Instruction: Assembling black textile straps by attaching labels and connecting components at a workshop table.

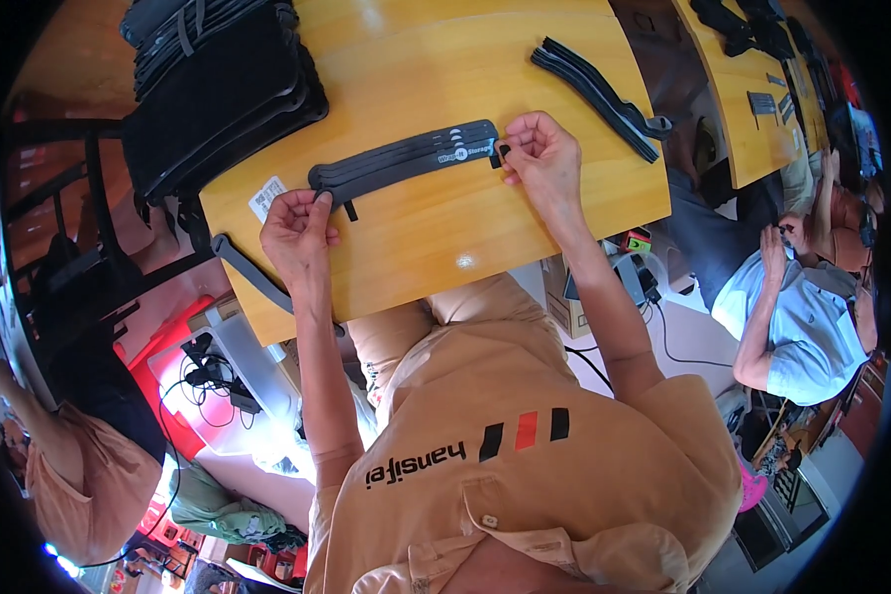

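A short stack of long black straps lies across the middle of the wooden table. My left hand pinches the stack's left end near a small white label. My right hand grips the stack's right end, where a small black tab sticks out between thumb and fingers. The straps lie flat between both hands.
A tall pile of black padded pieces fills the table's far left. More black straps lie at the far right. A grey strap hangs over the near-left edge. A seated person in blue works at a neighbouring table to the right; another person is at lower left.
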`<state>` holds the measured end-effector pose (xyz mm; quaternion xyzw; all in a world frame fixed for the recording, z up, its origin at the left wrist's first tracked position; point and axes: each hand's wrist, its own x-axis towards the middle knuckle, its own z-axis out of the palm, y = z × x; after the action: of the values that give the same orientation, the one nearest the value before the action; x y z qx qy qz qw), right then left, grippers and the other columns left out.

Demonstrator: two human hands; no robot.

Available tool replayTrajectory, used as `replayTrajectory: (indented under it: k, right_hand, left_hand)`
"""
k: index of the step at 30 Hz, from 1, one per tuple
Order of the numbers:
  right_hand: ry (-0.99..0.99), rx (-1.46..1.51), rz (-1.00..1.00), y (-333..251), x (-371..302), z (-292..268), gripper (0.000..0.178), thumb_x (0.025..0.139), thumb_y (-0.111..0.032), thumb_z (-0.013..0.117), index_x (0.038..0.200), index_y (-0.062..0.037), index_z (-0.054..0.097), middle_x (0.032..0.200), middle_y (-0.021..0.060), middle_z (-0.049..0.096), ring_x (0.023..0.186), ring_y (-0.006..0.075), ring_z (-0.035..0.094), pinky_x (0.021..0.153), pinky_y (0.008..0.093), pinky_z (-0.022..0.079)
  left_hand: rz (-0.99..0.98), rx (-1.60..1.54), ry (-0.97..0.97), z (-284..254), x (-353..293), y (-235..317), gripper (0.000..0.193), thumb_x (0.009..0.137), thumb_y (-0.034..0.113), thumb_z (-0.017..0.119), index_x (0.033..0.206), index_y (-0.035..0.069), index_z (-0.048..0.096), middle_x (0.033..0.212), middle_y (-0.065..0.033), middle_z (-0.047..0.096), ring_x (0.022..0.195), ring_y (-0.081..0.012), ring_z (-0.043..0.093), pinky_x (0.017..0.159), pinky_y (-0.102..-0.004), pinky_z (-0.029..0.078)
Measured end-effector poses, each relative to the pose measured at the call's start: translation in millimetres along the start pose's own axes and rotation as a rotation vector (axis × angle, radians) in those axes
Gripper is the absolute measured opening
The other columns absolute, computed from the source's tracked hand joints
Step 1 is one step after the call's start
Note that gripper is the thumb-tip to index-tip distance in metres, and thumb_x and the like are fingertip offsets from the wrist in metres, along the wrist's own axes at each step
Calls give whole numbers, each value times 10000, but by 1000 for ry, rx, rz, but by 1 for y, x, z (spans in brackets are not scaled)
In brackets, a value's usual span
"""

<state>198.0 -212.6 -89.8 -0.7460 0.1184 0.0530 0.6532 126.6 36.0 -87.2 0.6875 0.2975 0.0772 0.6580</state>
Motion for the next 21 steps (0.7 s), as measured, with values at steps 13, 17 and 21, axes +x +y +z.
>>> replayTrajectory:
  k: [13, 17, 21]
  right_hand:
    - [-18, 77, -8, 4, 1, -1, 160, 723, 108, 589, 836, -2, 556, 668, 30, 567, 517, 53, 535, 397, 197, 442]
    - [-23, 76, -5, 2, 0, 1, 152, 727, 104, 592, 830, -2, 557, 665, 27, 566, 523, 50, 537, 404, 195, 448]
    - [-17, 55, 3, 2, 1, 0, 148, 725, 101, 594, 824, -3, 558, 664, 25, 567, 523, 50, 539, 407, 196, 452]
  left_hand:
    - [16, 4, 16, 2, 0, 2, 115, 786, 38, 662, 826, 3, 560, 636, -14, 557, 449, -54, 480, 408, -174, 391]
    - [28, 16, 22, 0, 1, -1, 114, 786, 37, 663, 824, 7, 560, 630, -11, 556, 442, -54, 478, 402, -171, 379]
    - [30, 6, 18, 1, 2, -1, 115, 786, 38, 664, 825, 8, 560, 629, -10, 556, 437, -53, 474, 399, -168, 369]
